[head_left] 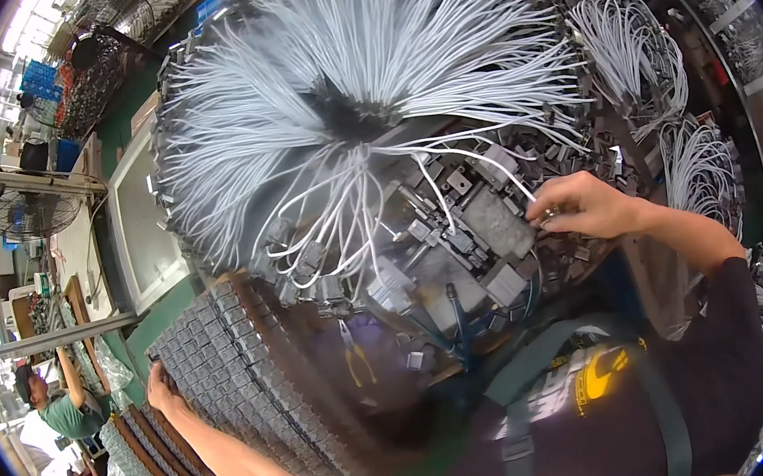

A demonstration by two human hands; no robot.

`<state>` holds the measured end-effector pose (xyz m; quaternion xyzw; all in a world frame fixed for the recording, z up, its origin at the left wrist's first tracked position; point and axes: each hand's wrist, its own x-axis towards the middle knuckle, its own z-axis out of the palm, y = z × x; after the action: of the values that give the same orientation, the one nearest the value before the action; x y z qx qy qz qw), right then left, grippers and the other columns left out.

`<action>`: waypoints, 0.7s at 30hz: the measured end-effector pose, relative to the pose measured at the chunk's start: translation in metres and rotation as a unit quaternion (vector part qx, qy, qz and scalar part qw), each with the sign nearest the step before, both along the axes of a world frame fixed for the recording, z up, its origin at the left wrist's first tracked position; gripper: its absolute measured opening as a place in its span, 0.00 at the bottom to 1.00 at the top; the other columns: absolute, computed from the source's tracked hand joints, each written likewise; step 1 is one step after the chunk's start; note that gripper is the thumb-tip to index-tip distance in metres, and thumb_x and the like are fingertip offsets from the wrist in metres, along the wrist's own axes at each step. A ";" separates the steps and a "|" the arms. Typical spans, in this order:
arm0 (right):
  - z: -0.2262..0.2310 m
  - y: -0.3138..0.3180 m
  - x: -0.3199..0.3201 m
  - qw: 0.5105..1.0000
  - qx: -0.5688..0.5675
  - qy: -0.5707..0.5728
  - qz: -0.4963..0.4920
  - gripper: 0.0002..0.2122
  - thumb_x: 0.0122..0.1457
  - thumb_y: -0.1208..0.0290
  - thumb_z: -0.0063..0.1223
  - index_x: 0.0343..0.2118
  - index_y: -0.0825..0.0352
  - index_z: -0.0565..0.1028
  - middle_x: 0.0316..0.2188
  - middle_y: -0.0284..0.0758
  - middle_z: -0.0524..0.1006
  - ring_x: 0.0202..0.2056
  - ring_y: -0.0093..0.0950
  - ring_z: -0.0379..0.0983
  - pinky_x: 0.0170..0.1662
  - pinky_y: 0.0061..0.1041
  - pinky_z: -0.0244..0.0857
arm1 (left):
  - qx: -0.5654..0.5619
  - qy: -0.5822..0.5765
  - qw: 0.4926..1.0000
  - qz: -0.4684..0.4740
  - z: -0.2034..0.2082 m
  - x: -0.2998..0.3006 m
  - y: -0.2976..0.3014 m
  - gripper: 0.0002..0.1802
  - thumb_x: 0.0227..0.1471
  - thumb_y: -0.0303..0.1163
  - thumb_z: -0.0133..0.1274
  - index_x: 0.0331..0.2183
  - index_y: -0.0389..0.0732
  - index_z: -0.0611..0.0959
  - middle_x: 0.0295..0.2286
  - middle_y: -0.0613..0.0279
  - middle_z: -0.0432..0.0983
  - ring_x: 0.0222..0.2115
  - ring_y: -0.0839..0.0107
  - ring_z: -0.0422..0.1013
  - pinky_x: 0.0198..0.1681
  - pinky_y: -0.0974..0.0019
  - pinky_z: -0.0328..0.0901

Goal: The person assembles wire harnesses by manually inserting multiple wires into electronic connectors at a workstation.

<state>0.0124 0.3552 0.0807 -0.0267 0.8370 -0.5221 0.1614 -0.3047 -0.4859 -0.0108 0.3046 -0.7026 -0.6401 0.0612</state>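
Observation:
My right hand (pixel 583 205) is closed in a pinch at the end of a white cable (pixel 490 160), beside the metal fixture (pixel 461 239). That cable runs back to a large fanned bundle of white cables (pixel 387 28). Out to the left, my left hand (pixel 161 389) touches the outer corner of a stack of small grey rectangular blocks (pixel 212 349) laid in rows. Its fingers are drawn together there; what they pinch is too small to make out. A few loose white cables (pixel 331 201) droop over the front of the round workbench.
Pliers with yellow handles (pixel 354 357) lie near the bench's front edge, beside a dark blue clamp-like tool (pixel 461 327). More cable bundles (pixel 629 49) hang at the right. Brown-and-grey block rows (pixel 169 469) lie lower left. Another person (pixel 69 410) works at far left, below a fan (pixel 37 214).

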 end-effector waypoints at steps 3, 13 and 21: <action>-0.004 0.003 0.000 0.972 -0.185 -0.127 -0.073 0.19 0.56 0.76 0.65 0.51 0.73 0.76 0.39 0.43 0.81 0.45 0.33 0.79 0.48 0.31 0.73 | -0.034 0.041 0.997 0.057 0.026 0.014 0.012 0.18 0.53 0.31 0.64 0.46 0.34 0.84 0.43 0.56 0.79 0.47 0.64 0.74 0.51 0.65 0.70; -0.019 0.007 -0.014 0.837 0.360 0.298 0.285 0.10 0.46 0.73 0.61 0.31 0.68 0.73 0.29 0.39 0.72 0.38 0.39 0.72 0.61 0.42 0.61 | 0.099 0.245 0.953 -0.145 0.150 0.075 0.124 0.17 0.57 0.28 0.61 0.48 0.32 0.81 0.44 0.57 0.80 0.46 0.67 0.75 0.57 0.62 0.69; -0.025 0.027 -0.012 0.817 0.347 0.397 0.234 0.06 0.45 0.76 0.55 0.24 0.68 0.70 0.26 0.38 0.69 0.36 0.37 0.71 0.64 0.46 0.60 | -0.007 0.307 0.920 -0.242 0.166 0.194 0.429 0.28 0.45 0.20 0.60 0.52 0.34 0.79 0.45 0.54 0.76 0.43 0.66 0.75 0.51 0.64 0.72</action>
<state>0.0007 0.3818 0.0553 -0.3690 0.9227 -0.0877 -0.0684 -0.1106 -0.0574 0.1549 -0.0865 -0.7063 -0.6923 0.1198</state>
